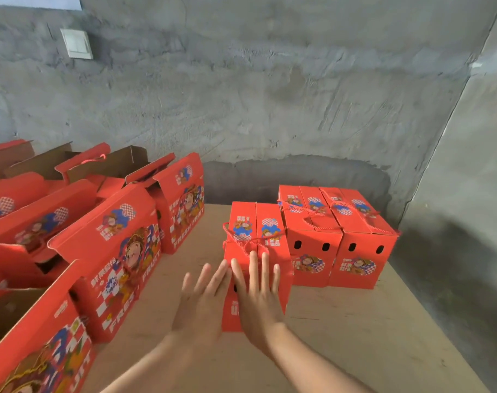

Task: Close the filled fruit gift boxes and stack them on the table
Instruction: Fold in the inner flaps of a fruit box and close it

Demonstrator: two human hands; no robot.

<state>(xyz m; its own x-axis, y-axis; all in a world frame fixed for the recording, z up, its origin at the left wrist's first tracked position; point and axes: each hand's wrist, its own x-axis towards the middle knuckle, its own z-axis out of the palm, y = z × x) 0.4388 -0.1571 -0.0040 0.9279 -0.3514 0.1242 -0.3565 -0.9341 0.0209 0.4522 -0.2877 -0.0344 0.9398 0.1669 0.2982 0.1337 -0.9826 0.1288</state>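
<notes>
A closed red fruit gift box point(256, 225) with a red rope handle stands on the wooden table point(355, 336), just left of two more closed red boxes point(338, 222) set side by side near the corner. My right hand point(258, 296) lies flat, fingers straight, against the near end of the closed box. My left hand point(202, 302) is flat beside it, fingers spread, at the box's near left edge. Neither hand grips anything.
Along the left runs a row of several open red boxes point(119, 259) with lids up and brown insides showing. A rough grey concrete wall point(270, 95) stands behind the table, and the side wall meets it at the right. Bare tabletop lies to the front right.
</notes>
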